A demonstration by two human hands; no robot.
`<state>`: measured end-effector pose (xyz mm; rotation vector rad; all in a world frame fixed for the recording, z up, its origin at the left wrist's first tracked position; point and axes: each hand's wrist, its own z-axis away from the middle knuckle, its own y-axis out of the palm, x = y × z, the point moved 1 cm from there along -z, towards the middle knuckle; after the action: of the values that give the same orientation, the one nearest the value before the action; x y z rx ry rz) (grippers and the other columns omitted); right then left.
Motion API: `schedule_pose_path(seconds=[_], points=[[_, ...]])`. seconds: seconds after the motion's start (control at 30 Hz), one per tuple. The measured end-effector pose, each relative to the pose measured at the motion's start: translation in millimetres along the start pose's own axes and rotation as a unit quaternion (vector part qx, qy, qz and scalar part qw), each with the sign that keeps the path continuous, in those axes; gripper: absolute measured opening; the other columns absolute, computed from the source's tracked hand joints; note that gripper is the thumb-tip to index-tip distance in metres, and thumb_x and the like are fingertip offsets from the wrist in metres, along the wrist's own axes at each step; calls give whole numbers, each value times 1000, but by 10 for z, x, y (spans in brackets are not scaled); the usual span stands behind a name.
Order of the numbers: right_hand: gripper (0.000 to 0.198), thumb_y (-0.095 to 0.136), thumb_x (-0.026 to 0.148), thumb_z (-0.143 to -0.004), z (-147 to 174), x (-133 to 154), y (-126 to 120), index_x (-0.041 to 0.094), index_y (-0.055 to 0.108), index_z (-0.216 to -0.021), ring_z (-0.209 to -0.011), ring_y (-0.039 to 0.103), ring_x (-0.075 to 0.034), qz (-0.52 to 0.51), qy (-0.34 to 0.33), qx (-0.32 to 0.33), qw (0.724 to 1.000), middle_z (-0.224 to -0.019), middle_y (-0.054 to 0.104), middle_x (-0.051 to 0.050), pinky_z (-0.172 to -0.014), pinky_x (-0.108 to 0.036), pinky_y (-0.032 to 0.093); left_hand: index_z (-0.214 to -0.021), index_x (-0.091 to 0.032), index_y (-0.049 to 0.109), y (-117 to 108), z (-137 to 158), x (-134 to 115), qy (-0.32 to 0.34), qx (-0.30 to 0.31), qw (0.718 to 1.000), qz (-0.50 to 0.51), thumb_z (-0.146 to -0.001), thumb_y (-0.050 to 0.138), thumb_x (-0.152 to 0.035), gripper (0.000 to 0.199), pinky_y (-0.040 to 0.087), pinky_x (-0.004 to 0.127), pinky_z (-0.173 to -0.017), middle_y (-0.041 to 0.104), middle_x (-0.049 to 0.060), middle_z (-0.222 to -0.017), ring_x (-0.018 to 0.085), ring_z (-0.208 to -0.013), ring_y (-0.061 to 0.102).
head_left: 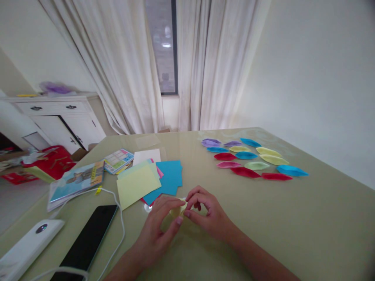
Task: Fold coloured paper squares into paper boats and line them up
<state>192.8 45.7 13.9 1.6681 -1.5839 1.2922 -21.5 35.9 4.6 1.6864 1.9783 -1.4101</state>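
Between my two hands is a small piece of folded yellow paper (177,211), partly hidden by the fingers. My left hand (159,226) grips its left side, thumb below and fingers above. My right hand (206,212) pinches the right end between thumb and fingertips. Just beyond my left hand lie loose sheets of coloured paper, with a pale yellow sheet (139,185) over blue sheets (170,177). Several folded paper boats or petal shapes, such as a red one (245,172) and a blue one (292,170), lie in rows at the far right of the table.
On the left of the table (234,249) are a black phone (88,238), a white device (32,246) with a white cable (124,226), and a book (77,179). Colourful cards (118,160) lie behind. Curtains (123,66) and a white cabinet (55,121) stand beyond.
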Motion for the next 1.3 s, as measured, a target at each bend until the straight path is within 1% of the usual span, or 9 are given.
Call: schedule_pose_path(seconds=[0.27, 0.43, 0.57, 0.63, 0.73, 0.87, 1.07, 1.17, 1.3], points=[[2, 76, 20, -95, -4, 1, -156, 23, 76, -95, -85, 65, -16, 100, -53, 40, 993, -109, 66, -6, -77, -28, 54, -123, -32, 68, -1, -12, 162, 9, -13, 999, -46, -98, 77, -35, 27, 51, 42, -101, 75, 4, -119, 26, -116, 66], [4, 75, 19, -97, -7, 44, -228, 23, 75, -97, -104, 69, -21, 133, -98, 75, 983, -114, 68, -8, -92, -32, 55, -144, -35, 59, -70, -16, 210, -31, -29, 998, -50, -92, 79, -54, 58, 45, 53, -111, 65, 11, -143, 34, -132, 58], [7, 77, 17, -94, -10, 106, -286, 23, 77, -97, -104, 70, -21, 108, -111, 65, 986, -115, 68, -9, -93, -33, 56, -150, -33, 54, -158, -26, 265, -109, -93, 989, 41, -104, 57, -59, 54, 36, 58, -121, 48, 12, -160, 36, -149, 43], [7, 79, 16, -91, -22, 132, -323, 23, 77, -94, -101, 71, -21, 93, -117, 44, 988, -112, 68, -9, -91, -33, 57, -151, -32, 53, -176, -36, 297, -160, -126, 973, 109, -107, 51, -57, 51, 40, 55, -119, 49, 11, -159, 34, -148, 45], [9, 78, 15, -90, -49, 146, -374, 23, 77, -94, -100, 71, -22, 85, -127, 22, 988, -107, 70, -9, -89, -33, 57, -152, -32, 48, -139, -68, 323, -205, -125, 943, 232, -104, 59, -55, 54, 53, 46, -107, 60, 11, -148, 31, -133, 60], [12, 77, 12, -90, -75, 98, -429, 24, 77, -94, -104, 70, -23, 91, -126, 3, 988, -108, 70, -9, -90, -34, 57, -144, -29, 53, -55, -105, 304, -186, -141, 925, 300, -96, 76, -48, 57, 57, 38, -97, 71, 11, -133, 26, -113, 71], [12, 75, 13, -90, -71, -3, -497, 23, 78, -97, -97, 73, -20, 97, -101, 7, 990, -120, 67, -11, -91, -35, 58, -154, -32, 45, -61, -45, 298, -174, -150, 946, 228, -96, 77, -42, 67, 61, 34, -88, 72, 7, -124, 21, -100, 73], [16, 73, 11, -90, -81, -12, -507, 23, 78, -99, -100, 73, -21, 104, -100, 8, 989, -119, 68, -10, -93, -35, 58, -147, -31, 55, -105, -1, 320, -150, -164, 969, 106, -96, 76, -41, 56, 61, 35, -91, 72, 4, -121, 21, -101, 73], [27, 68, 7, -88, -95, 7, -499, 24, 77, -108, -111, 71, -24, 120, -87, 9, 989, -117, 70, -10, -98, -38, 57, -133, -29, 69, -139, 11, 317, -68, -176, 981, -53, -98, 74, -39, 37, 62, 32, -84, 78, 3, -110, 20, -91, 75]])
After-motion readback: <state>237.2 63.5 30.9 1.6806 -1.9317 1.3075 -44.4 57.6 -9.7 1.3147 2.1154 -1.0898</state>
